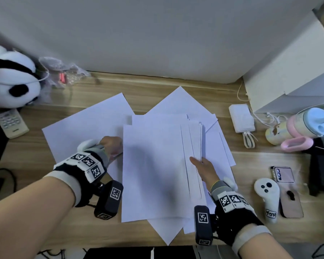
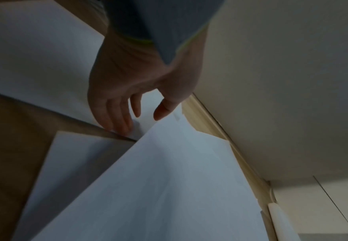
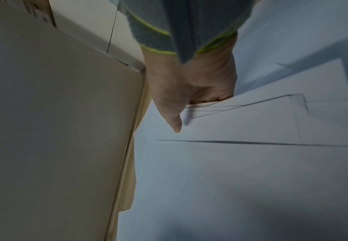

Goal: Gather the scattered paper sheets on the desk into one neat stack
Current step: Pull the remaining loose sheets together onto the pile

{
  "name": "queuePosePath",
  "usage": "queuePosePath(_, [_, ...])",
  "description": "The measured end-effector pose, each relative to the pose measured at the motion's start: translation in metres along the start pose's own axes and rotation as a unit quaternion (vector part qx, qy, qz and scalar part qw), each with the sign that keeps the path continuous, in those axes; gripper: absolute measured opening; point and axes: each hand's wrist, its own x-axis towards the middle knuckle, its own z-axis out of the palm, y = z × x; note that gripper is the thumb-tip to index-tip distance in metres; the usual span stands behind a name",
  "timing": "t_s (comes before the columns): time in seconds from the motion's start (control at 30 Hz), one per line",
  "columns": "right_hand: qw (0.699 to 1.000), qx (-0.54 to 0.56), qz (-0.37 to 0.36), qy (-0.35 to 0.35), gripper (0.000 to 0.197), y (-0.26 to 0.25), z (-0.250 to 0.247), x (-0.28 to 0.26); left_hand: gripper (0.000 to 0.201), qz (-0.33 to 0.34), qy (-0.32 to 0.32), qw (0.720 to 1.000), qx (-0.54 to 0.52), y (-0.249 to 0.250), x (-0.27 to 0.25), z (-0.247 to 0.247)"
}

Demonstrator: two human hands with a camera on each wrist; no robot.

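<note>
A loose stack of white paper sheets (image 1: 153,165) lies fanned in the middle of the wooden desk (image 1: 251,159). My right hand (image 1: 198,161) grips its right edge, thumb on top and fingers curled underneath (image 3: 205,99). My left hand (image 1: 112,146) is at the stack's left edge. In the left wrist view its fingers (image 2: 123,127) are fairly straight and touch the lower sheet, with the thumb against the raised stack (image 2: 168,179). A single sheet (image 1: 86,124) lies askew at the left. Other sheets stick out at the back (image 1: 180,103), on the right (image 1: 221,146) and at the front (image 1: 166,232).
At the far left are a panda plush (image 1: 9,79), a remote (image 1: 9,122) and a plastic bag (image 1: 62,71). On the right stand a white power bank (image 1: 241,120), a pastel tumbler (image 1: 303,128), a white controller (image 1: 267,193), two phones (image 1: 291,204) and a white box (image 1: 292,75).
</note>
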Motion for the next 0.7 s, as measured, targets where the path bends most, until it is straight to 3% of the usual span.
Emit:
queuePosePath(0.13, [1.000, 0.005, -0.007, -0.008, 0.047, -0.002, 0.008, -0.001, 0.009, -0.053, -0.100, 0.990, -0.082, -0.022, -0.001, 0.007])
queuePosePath(0.27, [0.999, 0.005, 0.013, -0.041, 0.080, 0.003, 0.018, -0.001, 0.022, -0.038, -0.099, 0.992, -0.074, -0.026, -0.001, 0.018])
queuePosePath(0.33, [0.999, 0.001, 0.003, -0.045, 0.086, 0.008, 0.021, 0.000, 0.013, -0.042, -0.123, 0.989, -0.069, -0.027, -0.002, 0.020])
queuePosePath(0.37, [0.999, -0.005, -0.002, -0.047, 0.082, 0.011, 0.022, -0.001, 0.011, -0.041, -0.138, 0.988, -0.064, -0.027, -0.005, 0.019])
queuePosePath(0.47, [0.998, 0.005, -0.037, -0.044, 0.048, 0.007, 0.026, -0.012, 0.045, -0.039, -0.176, 0.983, -0.045, -0.029, -0.009, 0.016])
queuePosePath(0.53, [0.996, 0.037, -0.069, -0.039, 0.042, -0.003, 0.026, -0.020, 0.055, -0.011, -0.192, 0.978, -0.074, -0.028, -0.015, 0.014])
queuePosePath(0.63, [0.987, 0.103, -0.116, -0.030, 0.036, -0.023, 0.020, -0.032, 0.061, 0.058, -0.194, 0.968, -0.150, -0.015, -0.031, 0.009])
queuePosePath(0.7, [0.977, 0.158, -0.139, -0.038, 0.029, -0.040, 0.014, -0.039, 0.052, 0.127, -0.172, 0.959, -0.188, 0.002, -0.042, 0.005])
